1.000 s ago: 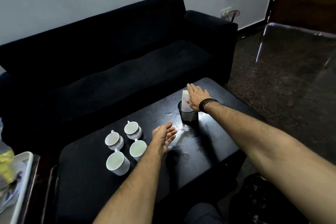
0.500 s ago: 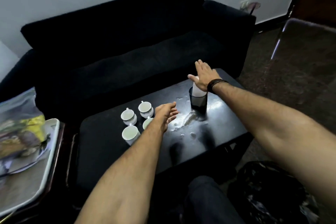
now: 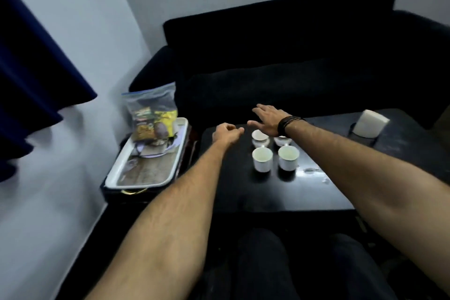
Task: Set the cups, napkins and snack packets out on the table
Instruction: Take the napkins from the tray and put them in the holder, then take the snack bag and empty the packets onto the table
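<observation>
Head view: a long black fabric sofa (image 3: 304, 56) fills the far side from 11 to 2 o'clock, directly behind the low black worktop (image 3: 280, 192). A dark blue curtain (image 3: 36, 68) hangs at 9 to 10 o'clock against the pale wall (image 3: 60, 202). The person's dark-trousered knees (image 3: 263, 263) sit at 6 o'clock, close to the worktop's near edge.

At 10 o'clock, beside the worktop's left end, a white rectangular tray with a printed base (image 3: 148, 165) rests on a dark side stand. A clear zip-top plastic bag (image 3: 152, 109) stands upright at the tray's far end, holding yellow and green snack packets (image 3: 155, 124); their number cannot be told.

On the worktop, four small white ceramic cups (image 3: 262, 162) stand in a tight two-by-two cluster near 12 o'clock. The near two look empty; the far two are partly hidden by the right wrist. At 2 o'clock, well apart from the cups, a dark cylindrical holder (image 3: 362, 135) carries a stack of white paper napkins (image 3: 371, 123) standing out of its top. Pale smears mark the worktop to the right of the cups.

The left hand (image 3: 227, 133) hovers over the worktop's left end between cups and tray, its grip loosely curled and holding nothing. The right hand (image 3: 269, 118), wearing a black braided wristband (image 3: 288, 123), stretches above the far cups with its grip spread flat and empty.
</observation>
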Available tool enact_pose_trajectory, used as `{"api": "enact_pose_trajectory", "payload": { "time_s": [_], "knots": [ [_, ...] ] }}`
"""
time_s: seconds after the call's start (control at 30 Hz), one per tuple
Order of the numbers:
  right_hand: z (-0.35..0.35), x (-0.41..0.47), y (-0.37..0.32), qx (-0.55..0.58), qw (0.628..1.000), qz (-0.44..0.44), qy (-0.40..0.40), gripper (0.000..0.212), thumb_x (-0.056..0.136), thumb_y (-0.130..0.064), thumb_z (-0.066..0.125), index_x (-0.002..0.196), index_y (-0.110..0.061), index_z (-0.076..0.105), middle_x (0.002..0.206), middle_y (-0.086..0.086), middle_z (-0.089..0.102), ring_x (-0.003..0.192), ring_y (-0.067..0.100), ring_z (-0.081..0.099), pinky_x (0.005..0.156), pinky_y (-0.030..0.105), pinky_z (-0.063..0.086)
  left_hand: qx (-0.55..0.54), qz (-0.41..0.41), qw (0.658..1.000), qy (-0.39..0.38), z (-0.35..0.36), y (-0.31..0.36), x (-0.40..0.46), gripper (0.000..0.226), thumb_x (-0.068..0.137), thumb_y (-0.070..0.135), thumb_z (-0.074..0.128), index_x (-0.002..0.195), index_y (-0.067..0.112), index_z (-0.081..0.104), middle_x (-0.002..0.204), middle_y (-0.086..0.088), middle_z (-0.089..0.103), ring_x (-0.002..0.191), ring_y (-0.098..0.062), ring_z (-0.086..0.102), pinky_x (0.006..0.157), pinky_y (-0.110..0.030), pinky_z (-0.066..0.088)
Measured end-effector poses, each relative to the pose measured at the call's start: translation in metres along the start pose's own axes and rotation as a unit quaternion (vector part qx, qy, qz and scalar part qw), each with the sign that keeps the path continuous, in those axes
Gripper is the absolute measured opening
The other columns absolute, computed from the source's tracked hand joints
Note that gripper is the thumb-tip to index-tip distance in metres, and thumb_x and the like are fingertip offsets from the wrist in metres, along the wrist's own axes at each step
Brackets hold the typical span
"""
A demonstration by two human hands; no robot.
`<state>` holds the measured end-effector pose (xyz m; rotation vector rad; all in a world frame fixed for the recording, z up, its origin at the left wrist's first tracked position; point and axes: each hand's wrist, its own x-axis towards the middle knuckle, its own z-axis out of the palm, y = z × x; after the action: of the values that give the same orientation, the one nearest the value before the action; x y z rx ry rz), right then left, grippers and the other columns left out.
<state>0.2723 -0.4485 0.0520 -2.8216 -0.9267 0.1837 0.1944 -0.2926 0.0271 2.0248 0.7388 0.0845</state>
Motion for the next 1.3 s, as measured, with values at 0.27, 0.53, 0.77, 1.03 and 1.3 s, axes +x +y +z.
{"api": "enact_pose_trajectory", "payload": {
  "time_s": [0.27, 0.53, 0.77, 1.03, 1.3],
  "knots": [
    [0.046, 0.053, -0.131, -0.022, 0.993, -0.101, -0.056, 0.072, 0.095, -0.060, 0.036, 0.151, -0.016, 0.025, 0.162, 0.007, 0.017, 0.148, 0.027, 0.020, 0.116, 0.048, 0.027, -0.017, -0.081, 0.991, 0.101, -0.124, -0.118, 0.010, 0.035, 0.080, 0.034, 0.073, 0.107, 0.012, 0.069, 0.111, -0.008, 0.072, 0.104, -0.025, 0.065, 0.084, -0.027, 0.047],
    [0.087, 0.085, -0.191, -0.013, 0.987, -0.133, -0.087, 0.068, 0.096, -0.057, 0.038, 0.151, -0.016, 0.027, 0.160, 0.007, 0.023, 0.147, 0.027, 0.023, 0.115, 0.049, 0.029, 0.023, -0.107, 0.988, 0.107, -0.148, -0.177, 0.037, 0.060, 0.084, 0.038, 0.069, 0.136, 0.014, 0.053, 0.139, -0.011, 0.055, 0.127, -0.028, 0.052, 0.107, -0.037, 0.042],
    [0.115, 0.128, -0.204, 0.018, 0.987, -0.139, -0.077, 0.068, 0.096, -0.056, 0.039, 0.149, -0.014, 0.030, 0.158, 0.007, 0.027, 0.145, 0.027, 0.026, 0.112, 0.049, 0.033, 0.250, -0.022, 0.966, 0.067, -0.142, -0.192, 0.079, 0.075, 0.092, 0.051, 0.052, 0.153, 0.016, 0.027, 0.158, -0.013, 0.028, 0.141, -0.033, 0.035, 0.111, -0.047, 0.035],
    [0.126, 0.194, -0.218, 0.107, 0.990, -0.092, -0.011, 0.063, 0.096, -0.050, 0.046, 0.141, -0.007, 0.038, 0.145, 0.015, 0.040, 0.132, 0.034, 0.038, 0.106, 0.044, 0.038, 0.339, -0.047, 0.939, 0.032, -0.136, -0.212, 0.133, 0.077, 0.097, 0.058, 0.027, 0.158, 0.021, -0.001, 0.165, -0.012, -0.012, 0.152, -0.028, -0.010, 0.120, -0.057, -0.004],
    [0.132, 0.262, -0.237, 0.215, 0.976, 0.008, -0.019, 0.079, 0.088, -0.049, 0.063, 0.143, -0.003, 0.031, 0.144, 0.018, 0.041, 0.130, 0.034, 0.043, 0.102, 0.040, 0.041, 0.363, -0.032, 0.928, 0.075, -0.123, -0.237, 0.144, 0.077, 0.093, 0.068, 0.009, 0.157, 0.028, -0.007, 0.164, -0.008, -0.016, 0.151, -0.025, -0.015, 0.115, -0.059, -0.012]
  ]
}}
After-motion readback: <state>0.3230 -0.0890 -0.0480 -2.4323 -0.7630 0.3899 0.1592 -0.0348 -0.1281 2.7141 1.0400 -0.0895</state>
